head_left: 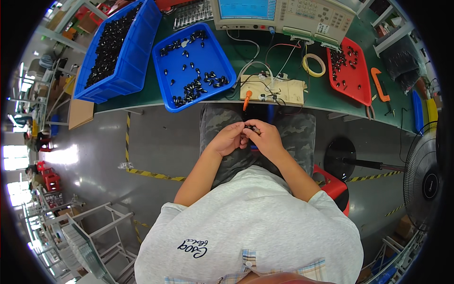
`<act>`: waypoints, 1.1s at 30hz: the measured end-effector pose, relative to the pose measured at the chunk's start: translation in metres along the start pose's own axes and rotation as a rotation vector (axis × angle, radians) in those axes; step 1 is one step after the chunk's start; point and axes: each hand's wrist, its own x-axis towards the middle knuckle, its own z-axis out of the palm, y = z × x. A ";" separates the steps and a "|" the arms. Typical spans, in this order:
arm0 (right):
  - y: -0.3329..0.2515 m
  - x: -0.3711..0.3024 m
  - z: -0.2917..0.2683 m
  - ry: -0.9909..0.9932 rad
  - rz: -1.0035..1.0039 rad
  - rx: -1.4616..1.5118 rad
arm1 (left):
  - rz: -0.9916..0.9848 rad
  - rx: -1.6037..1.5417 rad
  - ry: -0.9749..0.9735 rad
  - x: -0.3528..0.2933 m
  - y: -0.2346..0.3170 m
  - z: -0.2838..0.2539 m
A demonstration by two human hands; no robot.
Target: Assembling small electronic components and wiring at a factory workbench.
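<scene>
Above my lap, just off the table's front edge, my left hand and my right hand meet at the fingertips. Pinched between them is a small black component, mostly covered by the fingers. Similar black cylindrical parts with shiny ends lie scattered in a shallow blue tray ahead on the left. Straight ahead of my hands, an orange-handled tool rests at the edge of a tan board with wires and small clips on it.
A deep blue bin full of black parts stands far left. Behind the board is a bench test instrument with a screen. To the right are a tape roll, a red tray of parts, an orange tool and a floor fan.
</scene>
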 end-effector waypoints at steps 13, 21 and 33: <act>0.010 0.001 0.011 0.036 0.071 0.292 | -0.042 -0.087 -0.028 -0.001 0.004 0.000; -0.004 -0.001 0.008 0.004 0.095 0.353 | -0.009 -0.146 -0.050 -0.001 0.002 -0.003; 0.001 0.000 -0.008 -0.125 0.128 0.374 | 0.008 -0.130 0.017 0.003 0.002 -0.003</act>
